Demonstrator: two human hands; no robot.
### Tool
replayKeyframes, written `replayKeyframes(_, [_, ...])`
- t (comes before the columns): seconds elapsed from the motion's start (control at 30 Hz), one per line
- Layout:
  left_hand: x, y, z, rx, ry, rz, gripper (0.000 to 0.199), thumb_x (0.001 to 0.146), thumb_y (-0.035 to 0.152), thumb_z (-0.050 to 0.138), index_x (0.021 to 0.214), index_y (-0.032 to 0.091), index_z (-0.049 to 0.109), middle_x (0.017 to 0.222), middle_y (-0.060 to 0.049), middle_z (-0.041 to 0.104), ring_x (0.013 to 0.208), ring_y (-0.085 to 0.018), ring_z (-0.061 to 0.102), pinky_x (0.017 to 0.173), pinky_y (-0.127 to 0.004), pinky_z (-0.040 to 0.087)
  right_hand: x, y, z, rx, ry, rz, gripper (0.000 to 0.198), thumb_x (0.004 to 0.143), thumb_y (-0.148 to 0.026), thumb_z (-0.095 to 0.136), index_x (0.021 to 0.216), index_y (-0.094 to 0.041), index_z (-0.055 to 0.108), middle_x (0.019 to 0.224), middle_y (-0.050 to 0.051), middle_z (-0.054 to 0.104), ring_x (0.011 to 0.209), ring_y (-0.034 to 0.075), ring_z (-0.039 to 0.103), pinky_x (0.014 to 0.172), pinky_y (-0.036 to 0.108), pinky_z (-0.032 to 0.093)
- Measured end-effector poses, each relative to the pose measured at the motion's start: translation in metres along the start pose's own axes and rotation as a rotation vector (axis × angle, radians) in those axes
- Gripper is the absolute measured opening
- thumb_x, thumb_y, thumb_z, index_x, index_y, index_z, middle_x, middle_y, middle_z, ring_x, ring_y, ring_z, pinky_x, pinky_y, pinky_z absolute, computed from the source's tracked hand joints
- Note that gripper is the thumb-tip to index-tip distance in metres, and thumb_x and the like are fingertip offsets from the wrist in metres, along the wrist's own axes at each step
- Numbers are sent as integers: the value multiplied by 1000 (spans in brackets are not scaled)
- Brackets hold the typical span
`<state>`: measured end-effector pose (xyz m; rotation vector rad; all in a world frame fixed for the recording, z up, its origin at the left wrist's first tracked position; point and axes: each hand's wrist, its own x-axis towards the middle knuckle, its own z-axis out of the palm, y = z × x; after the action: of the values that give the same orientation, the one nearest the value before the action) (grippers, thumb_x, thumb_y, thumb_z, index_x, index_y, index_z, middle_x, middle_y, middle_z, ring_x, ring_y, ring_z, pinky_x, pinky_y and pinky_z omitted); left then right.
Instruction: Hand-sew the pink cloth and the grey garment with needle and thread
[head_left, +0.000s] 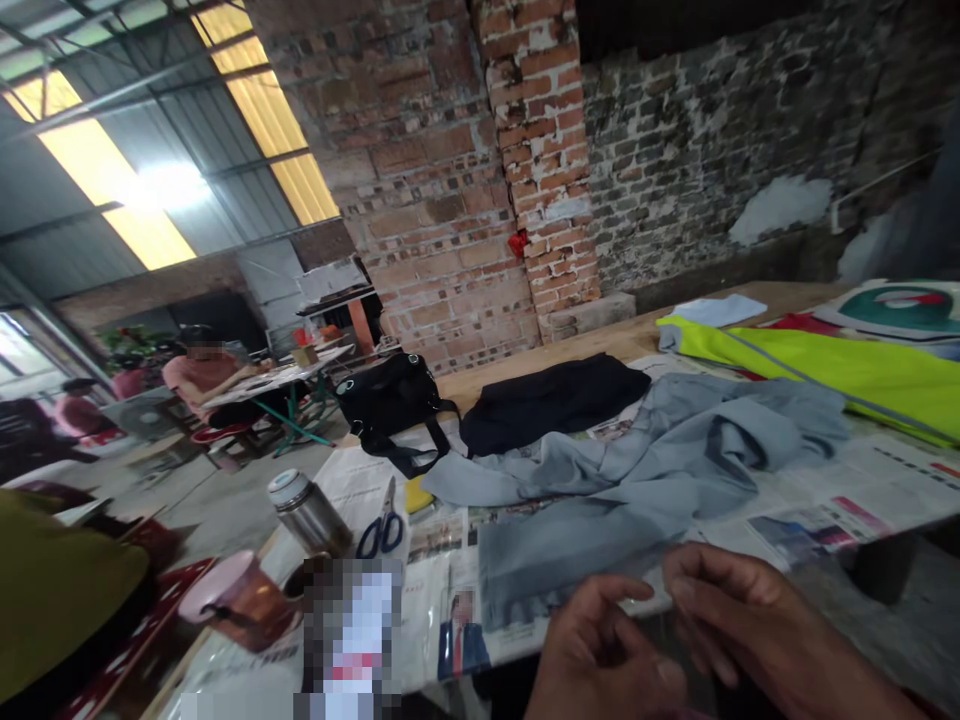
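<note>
My left hand (606,652) is held low at the near edge of the table, its fingers curled inward and closed. Facing it, a small gap away, my right hand (757,628) has its thumb and fingers pressed together. Whatever the fingertips hold, if anything, is too small to make out. Just beyond them a grey garment (592,545) lies rumpled on the table, its near part flat and its far part bunched up. Behind it rests a folded dark cloth (555,395).
Newspaper (427,600) covers the table. Scissors (381,535), a steel flask (311,510), a pink cup (240,605), a yellow piece (417,494) and a black bag (394,400) stand or lie leftward. A neon-yellow garment (847,365) and an iron (900,308) are rightward. People sit farther off.
</note>
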<state>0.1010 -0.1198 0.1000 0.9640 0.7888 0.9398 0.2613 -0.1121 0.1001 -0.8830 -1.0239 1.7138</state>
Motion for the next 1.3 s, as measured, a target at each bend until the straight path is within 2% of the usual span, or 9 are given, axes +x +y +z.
replayKeyframes(0.17, [-6, 8, -6, 59, 30, 44, 43, 53, 18, 79, 93, 20, 65, 68, 1, 61, 46, -5, 47, 43, -14, 33, -2, -4, 2, -28, -30, 29, 36, 71, -49, 62, 69, -14, 55, 43, -6, 44, 38, 4, 36, 43, 19, 24])
replayKeyframes(0.27, [-8, 13, -11, 203, 138, 151, 26, 58, 22, 73, 83, 20, 71, 90, -5, 61, 65, -11, 54, 46, -16, 37, -4, -5, 4, 42, -76, 56, 34, 72, -47, 62, 69, -14, 54, 40, -7, 42, 37, 4, 36, 45, 19, 28])
replayKeyframes(0.33, [-9, 19, -12, 292, 238, 236, 14, 62, 25, 68, 74, 19, 73, 102, -7, 59, 83, -18, 56, 58, -20, 43, -4, -3, 5, 121, -110, 96, 32, 72, -46, 63, 71, -15, 53, 38, -8, 38, 35, 4, 34, 45, 19, 30])
replayKeyframes(0.4, [-8, 23, -12, 365, 337, 320, 10, 65, 26, 66, 67, 19, 73, 101, -8, 60, 93, -22, 54, 72, -24, 44, -4, -1, 6, 177, -143, 137, 31, 71, -44, 64, 72, -16, 52, 36, -9, 35, 33, 4, 32, 42, 19, 29])
replayKeyframes(0.47, [-7, 25, -9, 403, 382, 356, 11, 67, 25, 65, 66, 18, 73, 88, -7, 64, 88, -21, 56, 75, -24, 43, -3, 0, 6, 207, -158, 158, 29, 71, -42, 65, 72, -15, 52, 38, -9, 35, 33, 3, 32, 41, 18, 28])
replayKeyframes(0.63, [-6, 15, -3, 203, 177, 31, 17, 70, 30, 64, 74, 15, 70, 58, -3, 64, 44, -11, 53, 45, -20, 37, -5, -2, 8, 237, -161, 175, 29, 71, -39, 66, 68, -15, 51, 39, -9, 38, 34, 2, 31, 40, 17, 25])
replayKeyframes(0.77, [-7, 12, 1, 64, 48, -192, 19, 67, 29, 65, 75, 11, 69, 59, -5, 66, 40, -8, 52, 39, -16, 32, -8, -3, 8, 195, -135, 189, 29, 74, -40, 63, 70, -15, 51, 47, -6, 47, 40, 3, 36, 44, 17, 26])
replayKeyframes(0.97, [-8, 15, 3, -8, 31, -256, 19, 68, 26, 62, 75, 10, 68, 54, -5, 65, 37, -8, 51, 34, -15, 29, -8, -1, 9, 29, -156, 105, 34, 75, -44, 60, 63, -13, 50, 49, -4, 48, 41, 3, 36, 42, 18, 21])
replayKeyframes(1.3, [-5, 6, 0, -50, 76, -221, 18, 61, 26, 71, 67, 11, 66, 48, -3, 62, 32, -7, 47, 31, -15, 25, -9, -3, 8, -273, -42, 115, 36, 69, -49, 61, 61, -16, 49, 51, -6, 38, 45, 5, 33, 43, 18, 26])
